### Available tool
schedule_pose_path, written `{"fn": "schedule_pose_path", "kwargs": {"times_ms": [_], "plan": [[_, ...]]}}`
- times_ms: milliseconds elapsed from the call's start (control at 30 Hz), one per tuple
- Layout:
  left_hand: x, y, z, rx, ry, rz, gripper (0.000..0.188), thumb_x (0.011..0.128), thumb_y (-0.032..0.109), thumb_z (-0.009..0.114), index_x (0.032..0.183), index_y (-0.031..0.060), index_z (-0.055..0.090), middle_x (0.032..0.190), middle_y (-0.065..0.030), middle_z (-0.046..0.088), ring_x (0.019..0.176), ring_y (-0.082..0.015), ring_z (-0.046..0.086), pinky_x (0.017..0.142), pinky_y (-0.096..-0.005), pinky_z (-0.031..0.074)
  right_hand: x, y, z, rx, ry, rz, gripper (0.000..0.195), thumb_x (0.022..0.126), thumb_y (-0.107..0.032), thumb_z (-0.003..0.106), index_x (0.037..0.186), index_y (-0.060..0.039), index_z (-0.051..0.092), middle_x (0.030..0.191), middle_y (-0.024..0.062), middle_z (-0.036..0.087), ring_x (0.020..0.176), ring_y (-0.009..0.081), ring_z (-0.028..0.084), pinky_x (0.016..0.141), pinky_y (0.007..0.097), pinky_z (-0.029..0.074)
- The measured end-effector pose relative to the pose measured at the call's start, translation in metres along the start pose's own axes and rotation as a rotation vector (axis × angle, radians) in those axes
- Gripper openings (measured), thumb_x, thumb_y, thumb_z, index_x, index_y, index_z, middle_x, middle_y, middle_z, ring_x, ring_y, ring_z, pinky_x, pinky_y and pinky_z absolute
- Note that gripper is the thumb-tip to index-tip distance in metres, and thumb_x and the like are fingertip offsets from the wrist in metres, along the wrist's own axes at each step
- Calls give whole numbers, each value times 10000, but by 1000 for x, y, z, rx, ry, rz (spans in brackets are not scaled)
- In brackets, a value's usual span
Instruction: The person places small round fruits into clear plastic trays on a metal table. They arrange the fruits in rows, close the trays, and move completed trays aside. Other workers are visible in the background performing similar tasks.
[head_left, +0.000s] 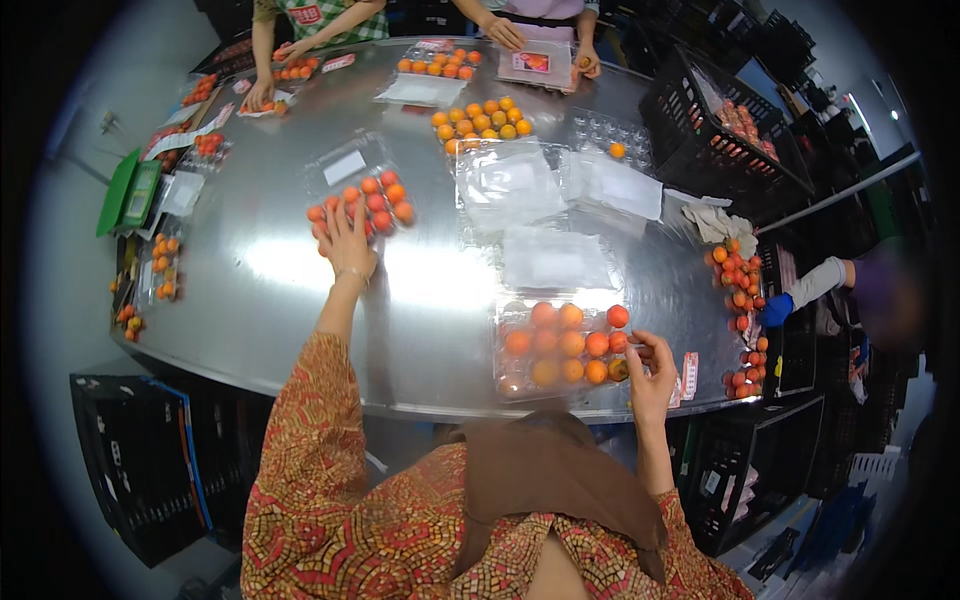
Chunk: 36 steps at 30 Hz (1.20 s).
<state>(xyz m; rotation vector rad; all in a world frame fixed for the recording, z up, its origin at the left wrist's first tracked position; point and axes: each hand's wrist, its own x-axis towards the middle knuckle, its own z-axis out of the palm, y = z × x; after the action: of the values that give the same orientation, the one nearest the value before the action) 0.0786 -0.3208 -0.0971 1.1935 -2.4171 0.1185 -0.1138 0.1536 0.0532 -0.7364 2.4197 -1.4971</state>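
My left hand (349, 240) reaches out over round red-orange fruits (382, 202) in a clear plastic tray, its fingers apart and touching them. The tray's clear lid (352, 154) lies folded back, with a white pad on it. Close before me, a second clear plastic tray (517, 386) holds several orange and red fruits (571, 344); those on its left show hazily through clear plastic. My right hand (651, 367) is at this tray's right edge, thumb and fingers curled but apart, with no fruit visible between them.
Clear trays with white pads (559, 259) lie beyond the near tray. Farther off sits a tray of yellow-orange fruits (480, 120). A black crate (720, 127) stands back right. Two people's hands (504, 34) work across the metal table (300, 300); a blue-gloved hand (776, 309) is at right.
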Motion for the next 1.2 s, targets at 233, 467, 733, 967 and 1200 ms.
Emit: {"fn": "schedule_pose_path", "kwargs": {"times_ms": [233, 467, 733, 967, 1200], "plan": [[14, 102, 58, -889, -676, -57, 618, 778, 5, 655, 1360, 171, 528, 981, -104, 602, 776, -213, 618, 710, -340, 542, 5, 7, 7, -74, 122, -34, 168, 909, -33, 677, 1073, 3, 687, 1008, 95, 670, 913, 196, 647, 812, 318, 512], [-22, 75, 84, -832, -268, -85, 579, 743, -131, 503, 1227, 147, 659, 945, -57, 583, 776, -160, 569, 690, -304, 495, 10, 20, -6, -177, 133, -46, 211, 884, -33, 670, 1094, -27, 690, 1057, 103, 676, 979, 239, 643, 853, 354, 501], [-110, -57, 6, -751, -253, -303, 559, 813, -106, 529, 1317, 121, 616, 1035, -47, 577, 802, -108, 505, 681, -262, 456, -2, 25, -17, -226, 91, -112, 212, 895, -21, 669, 1106, -11, 689, 1077, 109, 673, 982, 239, 650, 859, 335, 503], [-231, -36, -61, -781, -181, -386, 505, 845, -77, 526, 1330, 46, 591, 1015, -35, 506, 775, -110, 473, 713, -246, 440, -11, 25, -26, -278, 55, -260, 219, 871, -39, 689, 1089, -38, 679, 1085, 131, 661, 1053, 335, 606, 914, 416, 475], [-263, -41, -52, -690, -143, -348, 499, 886, -59, 537, 1375, 37, 551, 1105, -71, 522, 729, -114, 481, 682, -260, 450, -14, 47, -48, -220, -17, -254, 247, 834, -57, 738, 1075, -38, 685, 1049, 125, 663, 1009, 312, 610, 876, 401, 485]]}}
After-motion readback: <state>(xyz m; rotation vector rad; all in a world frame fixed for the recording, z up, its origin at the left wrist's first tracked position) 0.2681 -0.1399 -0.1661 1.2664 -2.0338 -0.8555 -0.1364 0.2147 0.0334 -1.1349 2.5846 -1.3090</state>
